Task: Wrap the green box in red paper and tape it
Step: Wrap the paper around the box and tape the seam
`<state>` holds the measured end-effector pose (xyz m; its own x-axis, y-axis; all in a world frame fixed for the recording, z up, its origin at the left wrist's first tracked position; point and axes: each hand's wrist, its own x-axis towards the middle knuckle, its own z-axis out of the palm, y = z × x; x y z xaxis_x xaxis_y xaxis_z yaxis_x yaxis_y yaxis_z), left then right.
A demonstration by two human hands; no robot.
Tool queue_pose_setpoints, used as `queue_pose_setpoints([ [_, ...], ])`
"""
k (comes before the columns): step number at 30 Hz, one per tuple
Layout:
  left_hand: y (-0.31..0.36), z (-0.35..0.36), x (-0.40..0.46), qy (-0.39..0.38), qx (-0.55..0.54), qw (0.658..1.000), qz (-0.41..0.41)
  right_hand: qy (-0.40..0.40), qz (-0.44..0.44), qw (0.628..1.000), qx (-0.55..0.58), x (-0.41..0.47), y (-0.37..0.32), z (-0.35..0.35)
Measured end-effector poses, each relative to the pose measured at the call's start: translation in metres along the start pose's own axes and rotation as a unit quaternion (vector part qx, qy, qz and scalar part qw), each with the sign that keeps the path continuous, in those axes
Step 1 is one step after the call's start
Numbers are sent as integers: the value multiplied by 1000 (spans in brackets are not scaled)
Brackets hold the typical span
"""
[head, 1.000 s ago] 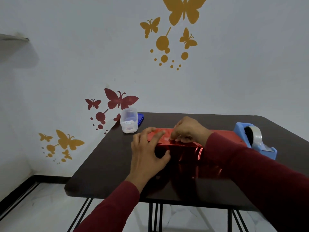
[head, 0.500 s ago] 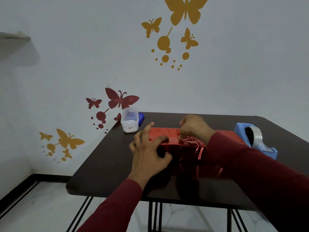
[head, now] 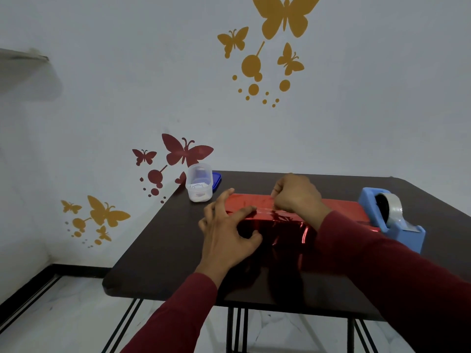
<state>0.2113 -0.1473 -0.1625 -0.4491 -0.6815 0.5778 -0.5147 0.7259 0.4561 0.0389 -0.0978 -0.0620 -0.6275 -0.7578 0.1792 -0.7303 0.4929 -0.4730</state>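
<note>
Red paper [head: 280, 225]: right hand [head: 297, 193] apparently shifted rightward.

- The middle of the tabletop [head: 158, 250] is taken up by the parcel in red paper [head: 280, 225], which runs toward the right edge.
- The parcel's left end is covered by the left hand [head: 229, 235]; its top is covered by the right hand [head: 297, 194].
- The right edge is blocked by a blue tape dispenser [head: 392, 222], set just beside the parcel's right end.
- The far left corner is occupied by a clear plastic container [head: 199, 186] with a blue lid [head: 217, 179] behind it.
- Bare tabletop is seen along the left edge, between the container and the near left corner.
- A bare strip is seen along the far edge behind the parcel.
</note>
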Motion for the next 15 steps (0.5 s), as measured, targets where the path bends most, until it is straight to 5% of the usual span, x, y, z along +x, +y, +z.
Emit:
queue_pose_setpoints([
  [5, -5, 1, 2, 22, -54, 998, -37, -64, -13, 996, 59, -4, 0, 8],
  [15, -4, -2, 1, 45, -60, 996, -54, -33, -21, 998, 51, -4, -2, 10],
])
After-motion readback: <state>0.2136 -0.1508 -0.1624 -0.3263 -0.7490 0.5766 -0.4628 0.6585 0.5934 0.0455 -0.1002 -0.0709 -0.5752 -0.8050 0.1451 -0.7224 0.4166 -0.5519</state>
